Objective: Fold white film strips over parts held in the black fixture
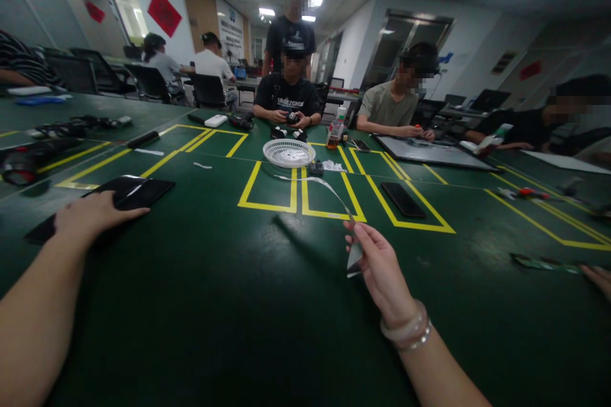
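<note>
My right hand (382, 261) is closed in a pinch on a long, thin white strip (334, 189). One end of the strip hangs below my fingers; the rest curves away over the table toward the white plastic basket (289, 154). My left hand (93, 216) lies on a flat black object (143, 191) at the left, its thumb stretched out and the other fingers partly hidden. I cannot tell exactly what that black object is. A small dark piece (316, 168) sits beside the basket.
Yellow tape outlines mark the green table (229, 305). A black phone (402, 200) lies right of centre, and a bottle (335, 130) stands behind the basket. Dark tools (28, 159) lie far left. Co-workers sit opposite; another person's hand (599, 278) shows at the right edge.
</note>
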Available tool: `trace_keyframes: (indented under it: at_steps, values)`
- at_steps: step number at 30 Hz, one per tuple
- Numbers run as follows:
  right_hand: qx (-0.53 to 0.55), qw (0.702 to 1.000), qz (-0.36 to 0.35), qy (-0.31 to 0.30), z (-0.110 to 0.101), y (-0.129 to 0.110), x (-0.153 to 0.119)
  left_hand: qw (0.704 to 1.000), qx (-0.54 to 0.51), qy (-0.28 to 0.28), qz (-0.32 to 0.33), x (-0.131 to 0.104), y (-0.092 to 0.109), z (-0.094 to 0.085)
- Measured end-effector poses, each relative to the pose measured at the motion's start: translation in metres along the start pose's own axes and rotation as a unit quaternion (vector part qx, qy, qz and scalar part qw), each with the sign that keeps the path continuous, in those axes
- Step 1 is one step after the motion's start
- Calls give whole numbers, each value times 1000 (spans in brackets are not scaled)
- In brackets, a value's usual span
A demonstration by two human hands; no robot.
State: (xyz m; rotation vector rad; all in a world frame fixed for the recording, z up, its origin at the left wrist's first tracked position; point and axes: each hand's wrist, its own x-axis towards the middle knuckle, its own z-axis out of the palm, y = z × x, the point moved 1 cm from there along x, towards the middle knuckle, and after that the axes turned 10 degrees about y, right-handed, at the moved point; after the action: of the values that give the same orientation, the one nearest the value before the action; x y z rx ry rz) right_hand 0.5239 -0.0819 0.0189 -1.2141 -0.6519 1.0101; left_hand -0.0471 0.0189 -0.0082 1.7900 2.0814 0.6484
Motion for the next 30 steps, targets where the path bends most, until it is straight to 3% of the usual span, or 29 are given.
trace_keyframes:
  at_steps: [2,3,6,9,11,14,18,21,24,30]
  values:
    - [25,999,33,-2,-2,0,1,984,88,133,-80,1,-5,-1]
    - [36,998,45,-3,-4,1,2,974,109,170,-99,0,-4,0]
    - [58,996,64,-7,-8,6,7,979,89,173,-57,0,16,6]
    - [59,996,66,-14,-11,11,12,980,97,172,35,-6,62,17]
    - [56,996,68,-16,-11,12,13,977,103,147,117,-17,102,27]
    - [64,994,92,-6,-10,10,12,964,83,66,244,-47,160,51]
    - [64,993,102,5,-8,7,8,928,25,-29,370,-97,213,90]
    - [59,995,84,2,-6,6,6,900,-4,-86,427,-124,232,114]
    - [57,996,65,-5,-4,5,3,884,-3,-123,451,-137,241,127]
    - [21,998,36,-52,3,6,-3,868,32,-110,484,-140,242,135]
